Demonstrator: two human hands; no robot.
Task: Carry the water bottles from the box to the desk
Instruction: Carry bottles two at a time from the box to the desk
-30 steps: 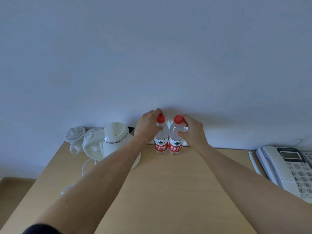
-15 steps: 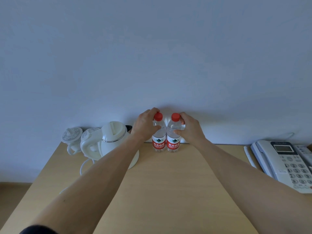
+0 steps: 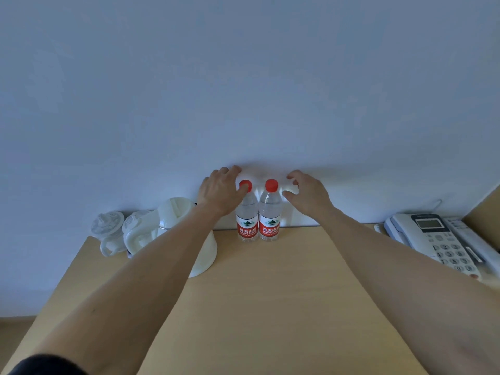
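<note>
- Head view: two water bottles point(image 3: 258, 212) stand upright, touching, at the rear of the surface point(image 3: 270, 307).
- Left hand point(image 3: 220, 192) and right hand point(image 3: 307, 194) flank the caps, fingers spread, gripping nothing.
- Judged: this pair is delivered; the box is out of view.

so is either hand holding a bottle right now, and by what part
Nothing is held. Both bottles stand on the desk. The right hand is open beside the right bottle; the left hand is open, overlapping the left bottle cap.
</note>
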